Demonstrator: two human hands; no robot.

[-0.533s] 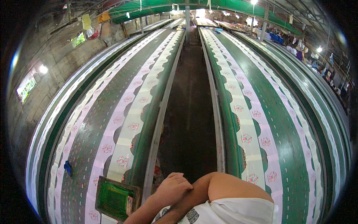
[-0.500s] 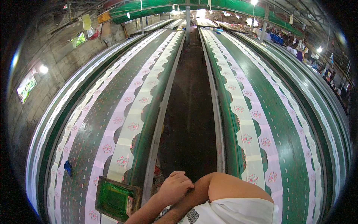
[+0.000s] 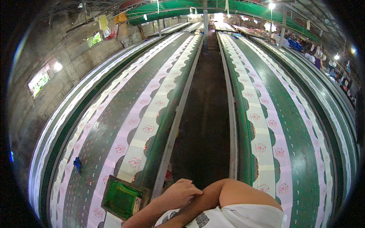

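My left hand (image 3: 185,190) has its fingers curled against my bent right forearm (image 3: 205,193), low in the centre. My right hand is out of sight past the lower edge, and a white garment with dark patterns shows beneath my arms. Just left of my arms, a wood-framed screen or tray with bright green contents (image 3: 119,195) sits on the left long table, over pale strips of fabric (image 3: 134,161) printed with pink floral roundels and edged with scallops.
Long green tables (image 3: 289,152) with fabric strips run away on both sides of a dark central aisle (image 3: 199,125). A small blue object (image 3: 77,164) lies on the left table. A concrete wall (image 3: 45,64) has windows. Hanging cloths and blue bins (image 3: 294,45) line the far right.
The whole scene has shifted a little to the right in the picture as my head moved. My left hand stays on my right forearm, its fingers slightly repositioned.
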